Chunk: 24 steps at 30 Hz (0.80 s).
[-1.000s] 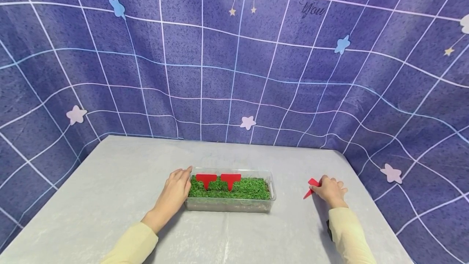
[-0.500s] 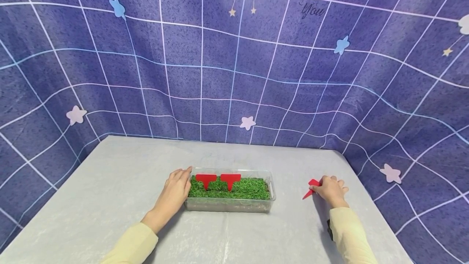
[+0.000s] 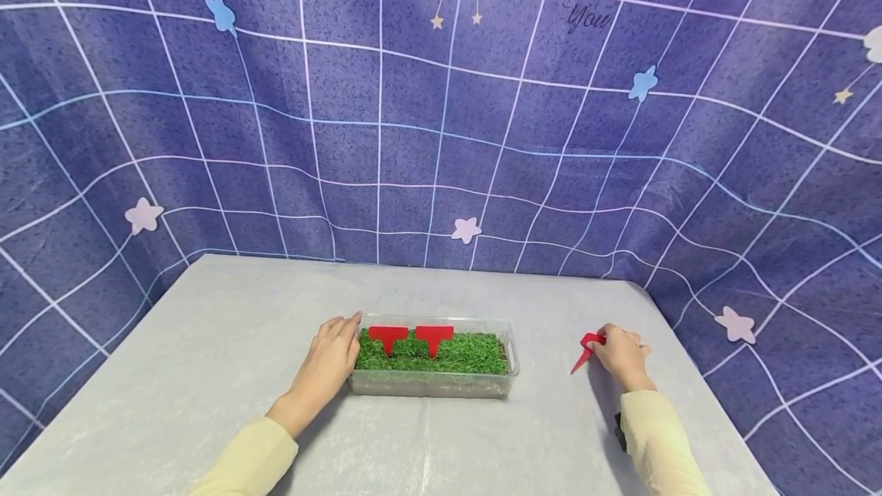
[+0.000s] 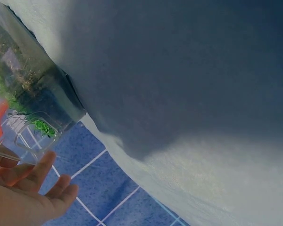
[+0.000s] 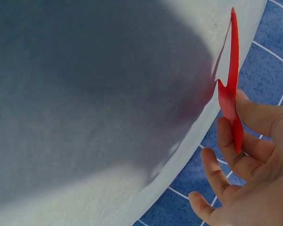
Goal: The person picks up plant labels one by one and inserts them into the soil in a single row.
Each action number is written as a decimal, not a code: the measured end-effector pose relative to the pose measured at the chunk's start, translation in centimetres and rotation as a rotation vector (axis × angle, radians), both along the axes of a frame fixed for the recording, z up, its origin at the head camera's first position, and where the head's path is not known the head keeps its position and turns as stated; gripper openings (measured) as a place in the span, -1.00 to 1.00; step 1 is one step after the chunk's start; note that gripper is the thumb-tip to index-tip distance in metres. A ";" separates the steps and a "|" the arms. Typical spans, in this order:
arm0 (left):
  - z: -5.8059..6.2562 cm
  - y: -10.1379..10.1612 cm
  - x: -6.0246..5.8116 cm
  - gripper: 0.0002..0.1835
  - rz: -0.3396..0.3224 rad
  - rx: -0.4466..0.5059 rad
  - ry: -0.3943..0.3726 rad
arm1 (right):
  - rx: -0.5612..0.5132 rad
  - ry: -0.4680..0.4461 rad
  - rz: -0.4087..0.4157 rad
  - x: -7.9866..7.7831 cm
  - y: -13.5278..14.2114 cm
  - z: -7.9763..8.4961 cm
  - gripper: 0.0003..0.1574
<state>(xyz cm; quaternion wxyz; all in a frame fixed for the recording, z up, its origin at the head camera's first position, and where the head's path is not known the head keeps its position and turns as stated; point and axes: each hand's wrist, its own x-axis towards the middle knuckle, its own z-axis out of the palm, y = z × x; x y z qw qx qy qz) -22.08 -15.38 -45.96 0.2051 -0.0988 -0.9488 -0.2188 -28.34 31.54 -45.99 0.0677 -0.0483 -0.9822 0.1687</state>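
A clear plastic box (image 3: 430, 385) of green artificial grass (image 3: 475, 354) sits mid-table. Two red T-shaped plant labels (image 3: 434, 337) stand upright in the grass, left of its middle. My left hand (image 3: 333, 348) holds the box's left end; the left wrist view shows fingers on both sides of the clear handle (image 4: 26, 153). To the right of the box, my right hand (image 3: 622, 356) pinches a third red plant label (image 5: 232, 94) by its wide head, between thumb and fingers. Its pointed stem slants toward the lower left in the head view, close over the table.
The table (image 3: 227, 343) has a pale grey cloth. Behind and at both sides hangs a purple-blue curtain (image 3: 413, 136) with a white grid and stars. On the right wrist sits a dark band (image 3: 621, 432).
My right fingers have shifted slightly on the red plant label, and more of its head shows now. The left hand and the box have stayed in place.
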 end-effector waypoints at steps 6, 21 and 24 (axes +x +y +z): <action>0.0 0.0 0.0 -0.55 0.000 -0.003 -0.011 | -0.045 0.029 0.005 -0.2 -0.3 0.2 -0.66; 0.1 0.1 -0.1 -0.56 -0.004 -0.006 0.010 | -0.146 0.137 0.039 -0.1 -1.6 1.8 -0.76; 0.1 0.0 -0.1 -0.56 -0.005 -0.006 0.007 | -0.152 0.150 0.042 0.1 -1.9 2.2 -0.76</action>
